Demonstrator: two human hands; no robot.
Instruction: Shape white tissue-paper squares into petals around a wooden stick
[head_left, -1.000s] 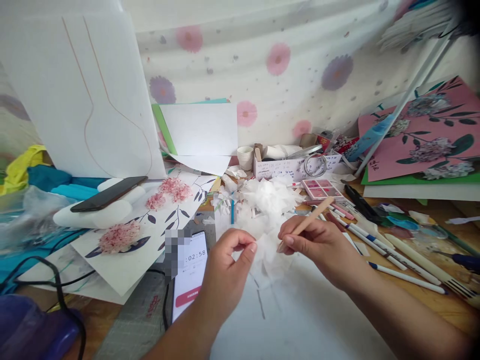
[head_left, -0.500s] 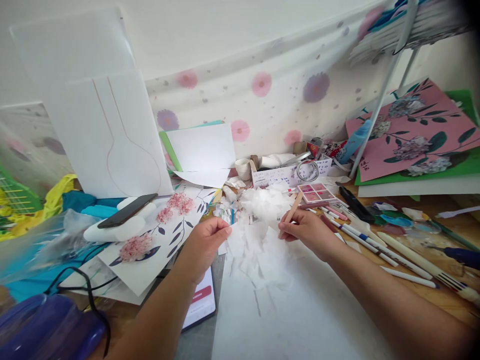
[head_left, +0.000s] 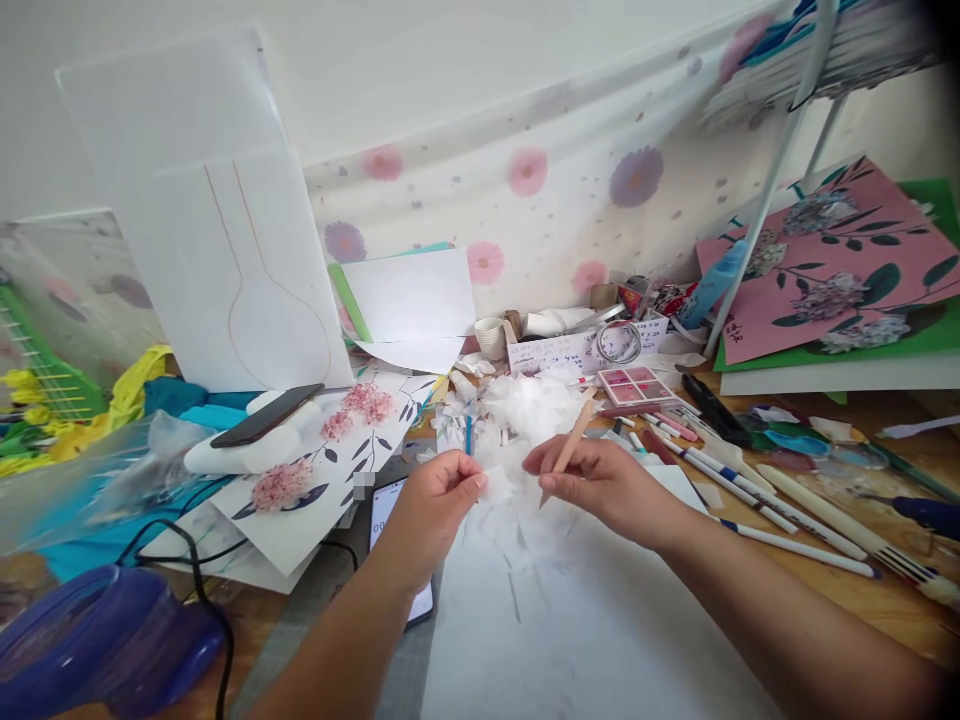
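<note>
My left hand (head_left: 450, 490) pinches a small piece of thin white tissue (head_left: 496, 482) over the top of a white sheet (head_left: 525, 640). Between the fingers of my right hand (head_left: 589, 475) is a light wooden stick (head_left: 574, 440), slanted with its lower tip pointing down at the sheet. Faint dark strokes mark the sheet below the hands. Behind them lies a fluffy heap of white tissue pieces (head_left: 529, 400).
Left are a phone (head_left: 421, 602), flower pictures (head_left: 330, 510), a dark phone (head_left: 270, 415) and a purple container (head_left: 97, 640) with a black cable. Right are pens (head_left: 750, 500) and a pink palette (head_left: 634, 386). A board with a vase outline (head_left: 247, 270) stands at the back.
My right hand has moved left and slightly down, nearer my left hand, and the stick stands steeper with its lower tip showing. My left hand has shifted slightly right.
</note>
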